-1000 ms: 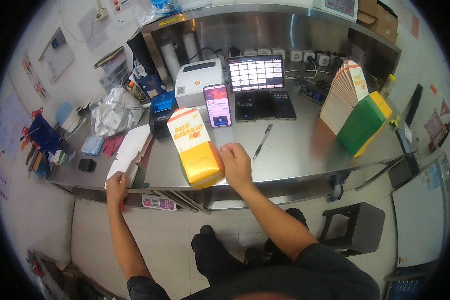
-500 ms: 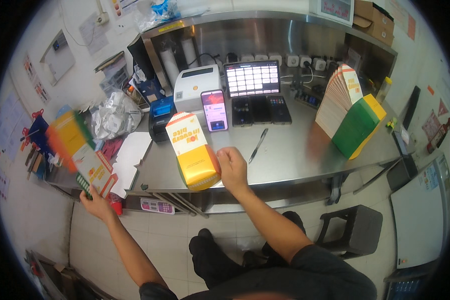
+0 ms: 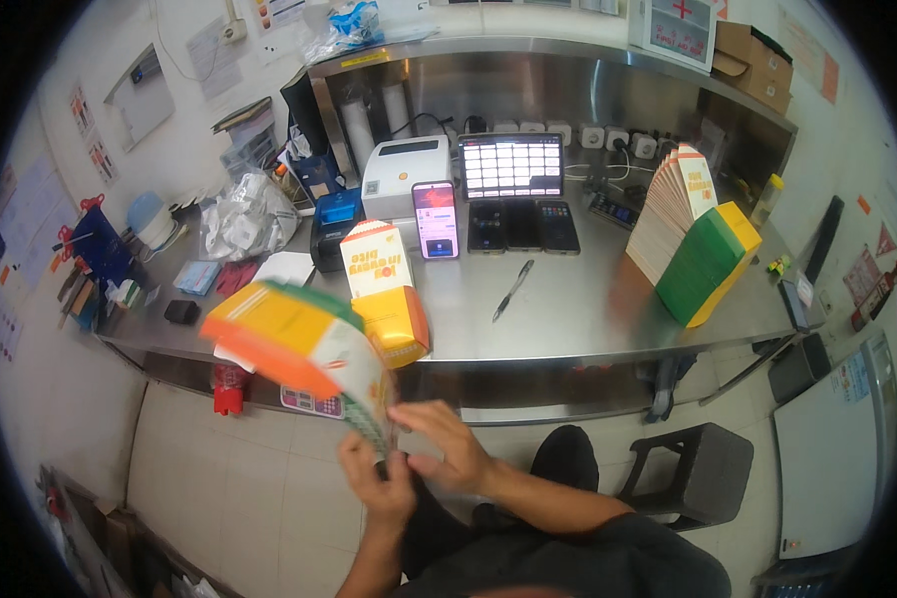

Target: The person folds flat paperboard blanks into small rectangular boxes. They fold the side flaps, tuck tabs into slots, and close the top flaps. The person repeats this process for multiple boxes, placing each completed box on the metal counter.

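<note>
A yellow, orange, green and white food carton (image 3: 354, 314), blurred by motion, hangs in front of the bench edge. My left hand (image 3: 374, 483) is closed on its lower white end. My right hand (image 3: 448, 448) comes to the same end from the right, fingers and thumb bent around the carton's edge. Just behind stands another carton (image 3: 389, 309) of the same colours on the steel bench, its white flap upright. Farther right a fanned stack of flat cartons (image 3: 658, 219) leans beside a green and yellow carton side (image 3: 708, 264).
On the steel bench (image 3: 578, 329) lie a pen (image 3: 513, 289) and several phones (image 3: 523, 227). A tablet (image 3: 511, 164), an upright phone (image 3: 436, 219) and a white printer (image 3: 406, 174) stand behind. Crumpled plastic bags (image 3: 249, 219) sit left. A dark stool (image 3: 708, 473) stands at lower right.
My left hand has swung the carton rightward from the far left to in front of me. My right hand has left the standing carton and come down to the held one.
</note>
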Available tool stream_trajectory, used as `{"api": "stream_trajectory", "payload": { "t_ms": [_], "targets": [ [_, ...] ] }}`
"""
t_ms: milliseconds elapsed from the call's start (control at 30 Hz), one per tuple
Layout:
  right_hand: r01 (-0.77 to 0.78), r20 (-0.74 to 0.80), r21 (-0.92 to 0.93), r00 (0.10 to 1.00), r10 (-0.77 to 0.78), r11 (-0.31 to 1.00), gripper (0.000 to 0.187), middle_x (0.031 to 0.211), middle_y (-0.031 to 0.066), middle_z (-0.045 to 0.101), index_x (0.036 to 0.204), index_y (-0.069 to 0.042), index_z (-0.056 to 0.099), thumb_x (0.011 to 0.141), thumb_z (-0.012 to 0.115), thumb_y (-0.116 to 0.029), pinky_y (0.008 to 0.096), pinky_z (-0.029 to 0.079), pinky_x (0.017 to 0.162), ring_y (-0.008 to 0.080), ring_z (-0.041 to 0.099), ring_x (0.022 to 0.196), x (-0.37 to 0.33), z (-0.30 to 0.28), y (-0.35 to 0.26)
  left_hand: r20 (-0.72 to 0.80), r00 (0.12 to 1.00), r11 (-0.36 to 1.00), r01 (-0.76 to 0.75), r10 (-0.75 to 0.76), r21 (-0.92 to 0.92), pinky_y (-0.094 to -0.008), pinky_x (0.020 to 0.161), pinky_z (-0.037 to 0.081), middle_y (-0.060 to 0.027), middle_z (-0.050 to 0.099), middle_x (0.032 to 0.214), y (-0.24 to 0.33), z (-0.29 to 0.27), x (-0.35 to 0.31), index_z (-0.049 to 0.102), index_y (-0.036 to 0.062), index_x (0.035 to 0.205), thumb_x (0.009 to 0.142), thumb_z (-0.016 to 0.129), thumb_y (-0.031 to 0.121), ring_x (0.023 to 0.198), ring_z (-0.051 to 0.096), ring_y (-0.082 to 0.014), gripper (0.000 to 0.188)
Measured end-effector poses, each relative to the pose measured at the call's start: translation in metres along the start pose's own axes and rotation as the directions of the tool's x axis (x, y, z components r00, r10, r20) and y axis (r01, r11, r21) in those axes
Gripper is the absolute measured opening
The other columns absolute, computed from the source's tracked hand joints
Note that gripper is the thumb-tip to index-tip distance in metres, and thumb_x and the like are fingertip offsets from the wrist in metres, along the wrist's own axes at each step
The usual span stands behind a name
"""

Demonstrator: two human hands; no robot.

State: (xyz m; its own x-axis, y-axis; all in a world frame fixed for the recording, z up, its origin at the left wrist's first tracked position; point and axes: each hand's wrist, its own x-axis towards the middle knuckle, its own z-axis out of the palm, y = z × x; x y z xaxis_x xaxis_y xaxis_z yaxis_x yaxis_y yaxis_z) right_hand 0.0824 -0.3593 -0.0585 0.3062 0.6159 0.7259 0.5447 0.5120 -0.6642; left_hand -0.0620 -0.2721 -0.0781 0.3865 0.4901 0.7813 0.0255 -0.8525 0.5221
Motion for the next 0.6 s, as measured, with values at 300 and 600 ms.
{"api": "stream_trajectory", "payload": {
  "t_ms": [300, 600],
  "targets": [
    [-0.388, 0.089, 0.154, 0.921, 0.378, 0.909, 0.034, 0.126, 0.0246, 0.066, 0.133, 0.007, 0.062, 0.106, 0.059, -0.014, 0.0414, 0.053, 0.098, 0.0358, 0.068, 0.11, -0.03, -0.028, -0.033, 0.141, 0.989, 0.998, -0.055, 0.051, 0.028, -0.0408, 0.092, 0.05, -0.0167, 0.062, 0.124, 0.037, 0.01, -0.027, 0.069, 0.0003, 0.131, 0.069, 0.082, 0.004, 0.106, 0.057, -0.0314, 0.064],
    [-0.497, 0.042, 0.444, 0.843, 0.537, 0.745, 0.024, 0.102, 0.0127, 0.063, 0.124, 0.005, 0.07, 0.106, 0.062, -0.008, 0.0312, 0.055, 0.072, 0.0171, 0.067, 0.083, -0.043, -0.012, -0.029, 0.139, 0.804, 0.619, 0.544, -0.579, -0.567, -0.0321, 0.083, 0.059, -0.0141, 0.069, 0.105, 0.041, 0.01, -0.051, 0.062, -0.0025, 0.108, 0.099, 0.066, -0.006, 0.092, 0.068, -0.0193, 0.01]
  ]
}}
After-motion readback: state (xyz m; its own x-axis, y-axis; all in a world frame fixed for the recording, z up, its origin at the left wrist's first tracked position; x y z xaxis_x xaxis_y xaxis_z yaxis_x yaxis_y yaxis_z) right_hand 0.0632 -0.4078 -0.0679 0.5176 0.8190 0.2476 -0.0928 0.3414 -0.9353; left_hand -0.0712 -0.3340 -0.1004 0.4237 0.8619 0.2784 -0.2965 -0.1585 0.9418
